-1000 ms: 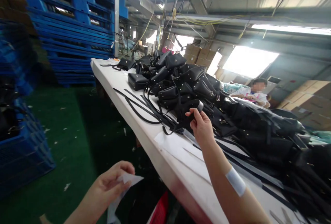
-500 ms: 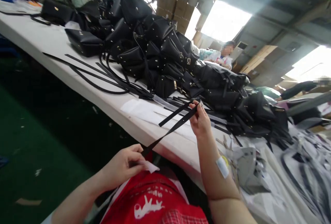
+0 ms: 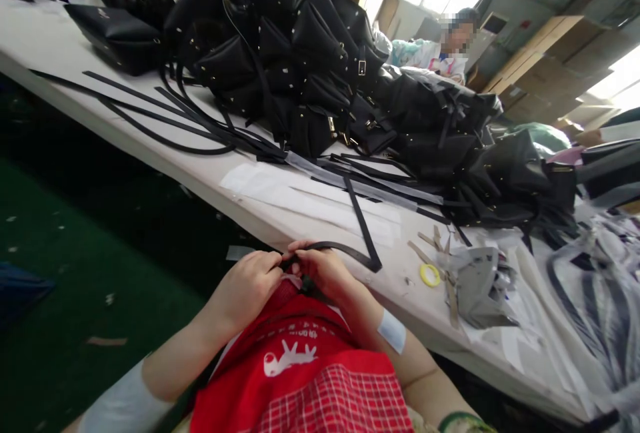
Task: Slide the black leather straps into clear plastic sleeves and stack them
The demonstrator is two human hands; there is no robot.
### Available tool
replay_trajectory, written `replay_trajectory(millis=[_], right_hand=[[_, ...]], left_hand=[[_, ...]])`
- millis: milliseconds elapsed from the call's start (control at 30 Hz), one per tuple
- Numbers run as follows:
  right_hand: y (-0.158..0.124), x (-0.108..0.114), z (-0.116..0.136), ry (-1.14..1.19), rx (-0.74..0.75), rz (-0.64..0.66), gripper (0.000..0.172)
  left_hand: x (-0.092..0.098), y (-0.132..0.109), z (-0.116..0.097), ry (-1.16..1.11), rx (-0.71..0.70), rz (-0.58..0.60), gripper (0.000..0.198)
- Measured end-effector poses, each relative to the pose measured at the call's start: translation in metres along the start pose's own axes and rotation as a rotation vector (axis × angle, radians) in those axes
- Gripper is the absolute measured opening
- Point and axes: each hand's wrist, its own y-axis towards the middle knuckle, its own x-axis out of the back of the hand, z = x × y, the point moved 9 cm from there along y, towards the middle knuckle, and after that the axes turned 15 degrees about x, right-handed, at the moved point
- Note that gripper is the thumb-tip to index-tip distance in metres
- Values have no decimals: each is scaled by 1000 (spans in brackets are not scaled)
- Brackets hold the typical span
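A long black strap (image 3: 361, 227) runs from the table down to my hands at its near edge. My left hand (image 3: 247, 287) and my right hand (image 3: 323, 271) meet there, both pinched on the strap's end just above my red apron (image 3: 305, 379). A small pale scrap shows between the fingers. A white plaster sits on my right forearm. Beyond the strap a big heap of black studded bags (image 3: 310, 53) fills the table.
The white table (image 3: 60, 46) also carries loose black straps (image 3: 150, 113), white paper strips (image 3: 300, 203), a yellow ring (image 3: 430, 275), grey scraps (image 3: 480, 286) and striped material at the right. A seated person (image 3: 440, 53) is across the table, with cardboard boxes (image 3: 545, 66) behind. Green floor lies at the left.
The view has dropped toward my lap. My right hand came down from the table with the strap and joined my left hand at the table's edge; the strap now folds on the table.
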Motion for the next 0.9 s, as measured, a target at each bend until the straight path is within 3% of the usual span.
replay_trajectory(millis=[100,300,433,533,700,900], right_hand=[[8,17,16,67,77,-97,31],[12,27,48,-27,278,-108,41],[8,29,67,-129,353,-149,45],[2,32,89,-170,443,-195,37],[-7,34,112,-161,541,-222,29],[-8,21,113,-178,538,-190,29]], left_hand=[[10,-5,23,-166,144,-18,28],[21,-16,68,-571,431,-30,25],[15,-22,91,-754,575,-16,24],[8,-29,105,-925,678,8,24],[4,-42,123,-1039,769,-6,29],[7,-47,127,-1052,797,-5,34]])
